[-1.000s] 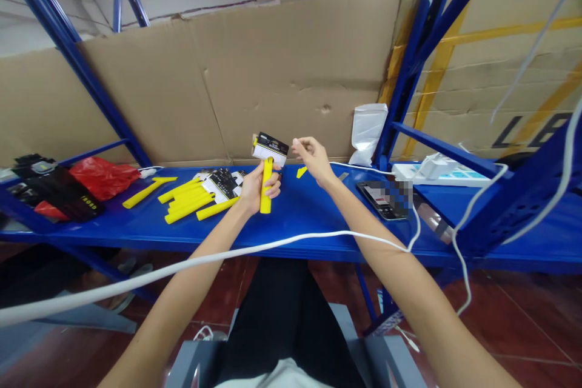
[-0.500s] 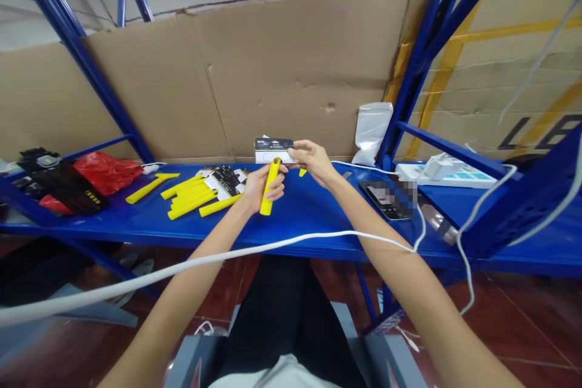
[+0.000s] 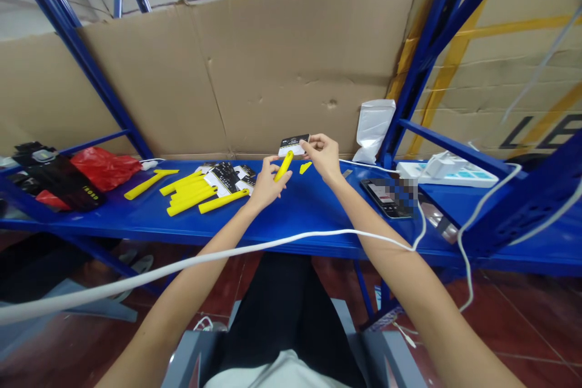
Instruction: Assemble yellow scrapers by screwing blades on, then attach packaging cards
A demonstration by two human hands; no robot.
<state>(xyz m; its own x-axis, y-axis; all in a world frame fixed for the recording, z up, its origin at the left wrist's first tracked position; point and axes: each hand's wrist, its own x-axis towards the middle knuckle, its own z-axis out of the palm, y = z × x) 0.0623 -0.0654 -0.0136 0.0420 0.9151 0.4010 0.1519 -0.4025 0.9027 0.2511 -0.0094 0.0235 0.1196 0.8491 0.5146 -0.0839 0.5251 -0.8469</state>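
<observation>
The left grip holds a yellow tube.

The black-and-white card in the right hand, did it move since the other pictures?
Yes. The black-and-white card has moved to the right, closer to the blue rack post.

Held yellow handle: was one | piled yellow handles: were several, exact number unclear | held card: was one | phone: was one
</observation>
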